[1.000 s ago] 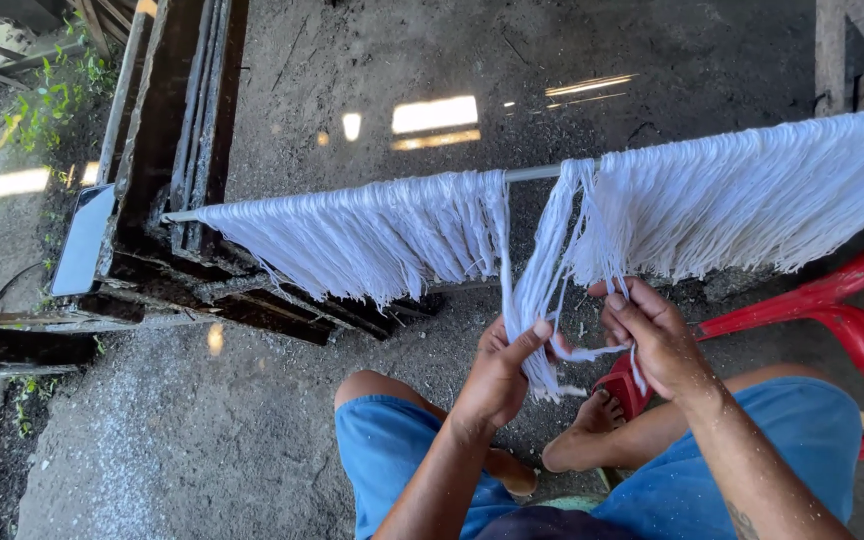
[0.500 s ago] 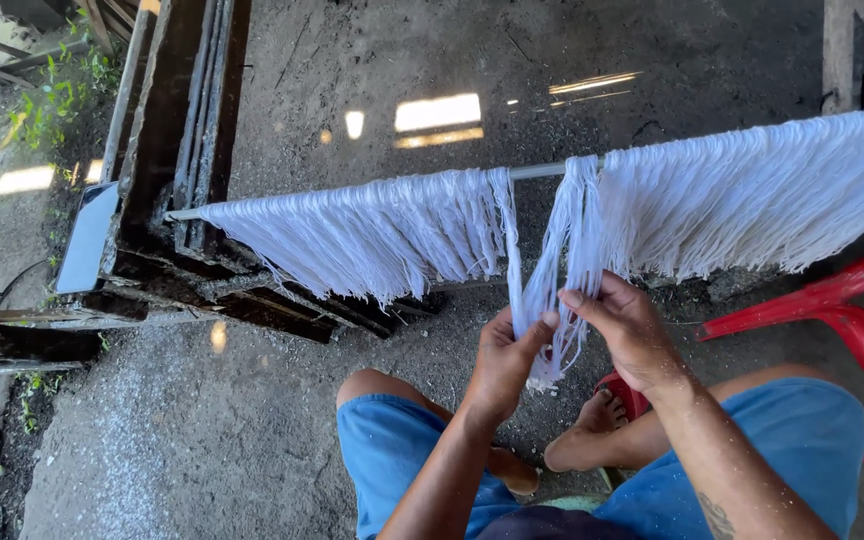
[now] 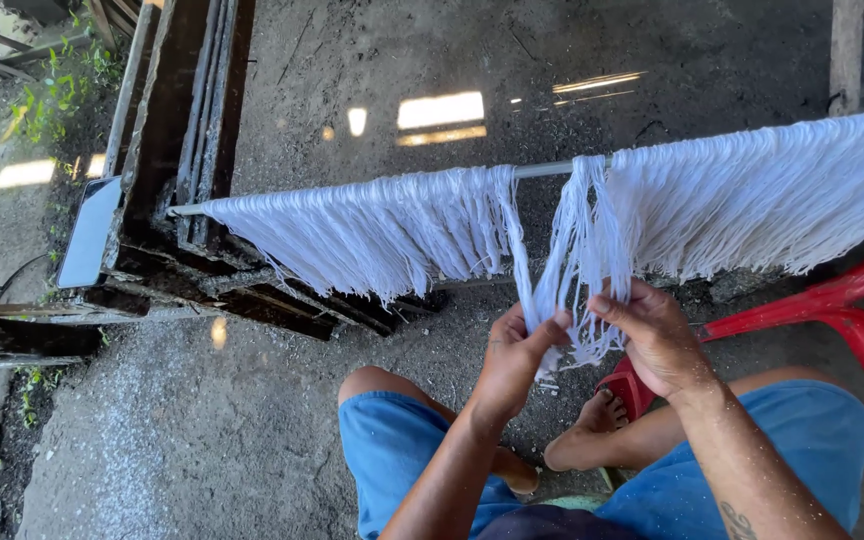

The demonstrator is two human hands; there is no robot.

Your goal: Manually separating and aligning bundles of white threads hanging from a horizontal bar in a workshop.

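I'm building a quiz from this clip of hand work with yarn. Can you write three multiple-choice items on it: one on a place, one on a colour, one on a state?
1. Where do the white strands hang?
A. from a horizontal rod
B. in a basket
C. on a wall hook

2. What colour is the chair?
A. green
B. red
C. black

3. What are the left hand and right hand doing?
A. resting on the knees
B. gripping a bunch of strands
C. holding scissors

Answers: 1 A, the strands drape over the rod; 2 B, the plastic frame is red; 3 B, both hands pinch the bunch.
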